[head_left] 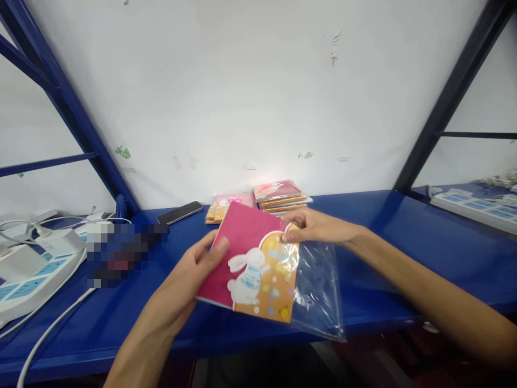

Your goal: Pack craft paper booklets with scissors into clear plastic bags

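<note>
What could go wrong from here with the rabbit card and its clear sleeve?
1. The left hand grips the rabbit card by one edge only, and the right hand pinches the clear plastic sleeve at a corner; either could slip.
2. Both hang past the front edge of the blue shelf, so a slip likely means a drop.
3. The limp sleeve might snag and crease a card corner.

Bare left hand (189, 280), bare right hand (319, 226), forearms (424, 291) seemingly uncovered

Paper card (250, 264) matt; clear plastic sleeve (319, 285) glossy, crinkled; blue shelf (404, 231) smooth, shiny.
</note>
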A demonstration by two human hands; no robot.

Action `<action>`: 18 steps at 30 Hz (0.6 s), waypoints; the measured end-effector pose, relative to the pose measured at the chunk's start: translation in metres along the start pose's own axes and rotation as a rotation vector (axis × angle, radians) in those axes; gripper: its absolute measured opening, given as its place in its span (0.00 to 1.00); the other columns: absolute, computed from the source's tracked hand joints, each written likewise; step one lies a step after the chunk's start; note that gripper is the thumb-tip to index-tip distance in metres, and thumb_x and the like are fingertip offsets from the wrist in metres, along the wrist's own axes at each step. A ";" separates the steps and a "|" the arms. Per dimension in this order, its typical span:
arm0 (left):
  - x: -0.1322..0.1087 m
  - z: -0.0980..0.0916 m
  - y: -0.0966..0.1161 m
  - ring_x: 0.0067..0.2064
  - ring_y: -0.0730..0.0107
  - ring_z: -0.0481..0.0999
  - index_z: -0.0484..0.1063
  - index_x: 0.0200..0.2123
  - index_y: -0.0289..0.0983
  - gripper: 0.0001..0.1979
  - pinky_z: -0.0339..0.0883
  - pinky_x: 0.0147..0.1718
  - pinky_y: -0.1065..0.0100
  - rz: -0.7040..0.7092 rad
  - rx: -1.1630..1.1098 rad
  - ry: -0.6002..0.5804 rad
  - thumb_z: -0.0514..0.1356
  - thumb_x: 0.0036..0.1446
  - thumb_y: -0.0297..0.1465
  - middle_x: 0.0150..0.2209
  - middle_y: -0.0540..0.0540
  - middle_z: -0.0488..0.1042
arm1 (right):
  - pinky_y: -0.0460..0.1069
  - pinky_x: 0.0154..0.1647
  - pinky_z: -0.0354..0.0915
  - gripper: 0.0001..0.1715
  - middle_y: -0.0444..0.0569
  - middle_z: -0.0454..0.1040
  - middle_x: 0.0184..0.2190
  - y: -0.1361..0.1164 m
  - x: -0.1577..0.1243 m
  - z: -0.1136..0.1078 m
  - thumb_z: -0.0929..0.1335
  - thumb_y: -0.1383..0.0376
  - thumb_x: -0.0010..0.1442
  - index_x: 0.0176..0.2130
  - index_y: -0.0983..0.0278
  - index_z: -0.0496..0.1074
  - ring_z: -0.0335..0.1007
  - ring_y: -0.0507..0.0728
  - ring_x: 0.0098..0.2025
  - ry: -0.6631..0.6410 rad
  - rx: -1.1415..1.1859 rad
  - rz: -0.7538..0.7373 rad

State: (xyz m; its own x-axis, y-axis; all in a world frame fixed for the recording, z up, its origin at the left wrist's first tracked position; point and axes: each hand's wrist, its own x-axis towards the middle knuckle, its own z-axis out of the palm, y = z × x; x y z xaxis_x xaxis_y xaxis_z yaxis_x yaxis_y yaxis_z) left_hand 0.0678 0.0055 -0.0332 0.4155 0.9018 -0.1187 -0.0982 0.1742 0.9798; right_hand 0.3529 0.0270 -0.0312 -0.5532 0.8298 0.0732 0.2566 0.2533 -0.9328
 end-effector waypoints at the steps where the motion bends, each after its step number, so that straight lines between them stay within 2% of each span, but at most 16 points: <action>1: -0.001 -0.002 0.003 0.48 0.44 0.83 0.74 0.58 0.39 0.33 0.79 0.43 0.55 0.050 -0.075 0.015 0.64 0.55 0.53 0.47 0.38 0.83 | 0.51 0.38 0.72 0.19 0.48 0.80 0.36 -0.002 0.000 0.001 0.74 0.50 0.59 0.42 0.62 0.79 0.76 0.56 0.36 0.069 0.030 -0.042; 4: -0.002 0.001 0.005 0.58 0.43 0.76 0.74 0.59 0.39 0.35 0.76 0.51 0.54 0.247 -0.211 0.037 0.56 0.59 0.57 0.54 0.38 0.80 | 0.54 0.44 0.74 0.24 0.50 0.81 0.40 -0.003 0.003 0.009 0.74 0.48 0.59 0.48 0.61 0.78 0.78 0.60 0.41 0.293 0.147 -0.176; 6: 0.000 0.009 0.001 0.62 0.44 0.73 0.71 0.62 0.40 0.34 0.73 0.55 0.55 0.346 -0.153 0.042 0.62 0.57 0.53 0.58 0.40 0.78 | 0.55 0.46 0.74 0.26 0.51 0.81 0.41 -0.001 0.007 0.017 0.74 0.47 0.59 0.50 0.61 0.76 0.79 0.60 0.43 0.439 0.225 -0.255; 8: 0.003 0.018 -0.006 0.61 0.47 0.73 0.69 0.63 0.41 0.36 0.71 0.58 0.57 0.384 -0.020 0.062 0.70 0.53 0.44 0.60 0.42 0.76 | 0.55 0.49 0.74 0.29 0.51 0.81 0.43 0.004 0.012 0.026 0.75 0.47 0.58 0.52 0.60 0.74 0.79 0.60 0.44 0.528 0.294 -0.310; 10: 0.007 0.026 -0.013 0.60 0.50 0.75 0.72 0.61 0.41 0.32 0.71 0.57 0.60 0.409 0.074 0.119 0.71 0.53 0.39 0.59 0.43 0.77 | 0.56 0.50 0.74 0.30 0.52 0.81 0.47 0.010 0.016 0.034 0.75 0.47 0.58 0.54 0.59 0.72 0.78 0.60 0.47 0.547 0.337 -0.329; 13: 0.009 0.029 -0.016 0.57 0.52 0.77 0.74 0.58 0.40 0.26 0.73 0.55 0.61 0.464 0.097 0.210 0.69 0.56 0.39 0.57 0.44 0.79 | 0.57 0.51 0.75 0.29 0.53 0.80 0.50 0.015 0.020 0.043 0.75 0.47 0.58 0.53 0.59 0.72 0.78 0.61 0.49 0.552 0.344 -0.315; 18: 0.009 0.020 -0.012 0.54 0.51 0.80 0.74 0.56 0.40 0.25 0.77 0.48 0.61 0.498 0.076 0.272 0.69 0.56 0.40 0.52 0.44 0.82 | 0.56 0.48 0.74 0.27 0.50 0.81 0.44 0.005 0.024 0.043 0.74 0.45 0.58 0.49 0.59 0.74 0.78 0.60 0.45 0.581 0.162 -0.280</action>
State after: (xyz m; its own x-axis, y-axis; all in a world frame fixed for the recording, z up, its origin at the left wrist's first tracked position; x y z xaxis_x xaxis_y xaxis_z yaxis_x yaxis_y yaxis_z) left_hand 0.0906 0.0038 -0.0433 0.0869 0.9391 0.3326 -0.1529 -0.3173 0.9359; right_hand 0.3075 0.0267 -0.0494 -0.0532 0.8881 0.4565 0.0180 0.4579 -0.8888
